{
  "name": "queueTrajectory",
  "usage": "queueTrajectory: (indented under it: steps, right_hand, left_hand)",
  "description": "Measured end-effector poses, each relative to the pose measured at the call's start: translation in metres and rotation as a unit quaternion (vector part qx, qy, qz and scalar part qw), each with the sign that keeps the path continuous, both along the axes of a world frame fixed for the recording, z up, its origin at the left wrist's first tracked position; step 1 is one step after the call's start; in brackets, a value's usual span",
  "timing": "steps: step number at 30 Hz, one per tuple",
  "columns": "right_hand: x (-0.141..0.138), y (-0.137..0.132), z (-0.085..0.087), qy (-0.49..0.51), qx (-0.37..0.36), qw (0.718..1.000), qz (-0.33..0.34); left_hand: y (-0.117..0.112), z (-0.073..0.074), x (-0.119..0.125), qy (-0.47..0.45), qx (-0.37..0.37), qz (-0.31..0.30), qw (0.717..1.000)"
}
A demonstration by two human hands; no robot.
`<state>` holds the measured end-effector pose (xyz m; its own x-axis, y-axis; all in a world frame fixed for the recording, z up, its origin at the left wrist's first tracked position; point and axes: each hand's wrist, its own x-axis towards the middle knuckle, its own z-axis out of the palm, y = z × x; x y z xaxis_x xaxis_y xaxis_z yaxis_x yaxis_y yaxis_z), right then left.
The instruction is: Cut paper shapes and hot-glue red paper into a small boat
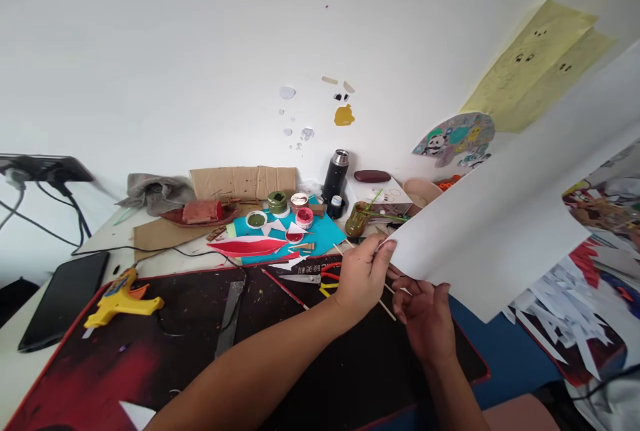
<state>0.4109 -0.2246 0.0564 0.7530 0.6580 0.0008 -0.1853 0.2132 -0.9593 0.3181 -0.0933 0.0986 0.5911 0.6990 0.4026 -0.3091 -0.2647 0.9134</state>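
My left hand [364, 276] pinches the corner of a large white sheet of paper [500, 231] between thumb and fingers. The sheet rises to the right, slightly curved, and runs out of view. Just below its lower edge is my right hand [427, 324], palm turned up, with loosely bent fingers spread apart. Some of those fingertips lie close to the paper; whether they touch it I cannot tell. Under my hands are thin wooden sticks [387, 311] and scissors [327, 276] with orange and yellow handles, partly hidden by my left hand. A red pencil [285, 289] lies to the left.
A yellow glue gun [123, 301] and a metal ruler [230, 317] rest on the dark mat [195, 357]. Behind stand paint pots [278, 203], a red paper leaf shape [250, 246] and a black flask [336, 176]. Paper strips [565, 304] pile up at right; a phone [65, 301] lies left.
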Motion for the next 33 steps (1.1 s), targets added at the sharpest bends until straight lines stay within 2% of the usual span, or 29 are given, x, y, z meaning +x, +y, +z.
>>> queueTrajectory:
  steps: [5,8,11,14,17,23,25,28,31,33]
  right_hand:
    - [0.008,0.006,-0.002,0.029,-0.011,0.999,-0.017]
    - [0.004,0.016,0.001,0.061,-0.005,0.997,-0.036]
    - [-0.002,0.027,0.006,0.075,0.007,0.996,-0.049]
    - [-0.006,0.033,0.01,0.081,0.01,0.994,-0.079]
    - [-0.007,0.032,0.014,0.068,0.039,0.99,-0.116]
    - [-0.009,0.029,0.018,0.121,0.051,0.987,-0.087]
    - [-0.012,0.031,0.022,0.121,0.071,0.987,-0.078]
    - [-0.019,0.035,0.034,0.102,0.092,0.988,-0.067]
    - [-0.025,0.039,0.043,0.073,0.083,0.993,-0.048]
    - [-0.027,0.04,0.044,0.04,0.057,0.997,-0.045]
  left_hand:
    - [-0.007,-0.008,-0.018,0.0,-0.028,-0.023,0.999]
    - [-0.012,-0.007,-0.03,0.01,-0.029,-0.044,0.999]
    - [-0.013,-0.005,-0.045,0.05,-0.024,-0.031,0.998]
    - [-0.009,-0.007,-0.061,0.107,0.009,-0.044,0.993]
    - [-0.005,-0.013,-0.08,0.156,0.051,-0.083,0.983]
    - [-0.003,-0.025,-0.102,0.175,-0.032,-0.096,0.979]
    - [-0.004,-0.026,-0.106,0.171,-0.03,-0.101,0.98]
    - [-0.003,-0.025,-0.118,0.174,0.014,-0.103,0.979]
    - [0.002,-0.024,-0.144,0.206,0.043,-0.077,0.975]
    - [0.009,-0.023,-0.174,0.237,-0.001,-0.03,0.971]
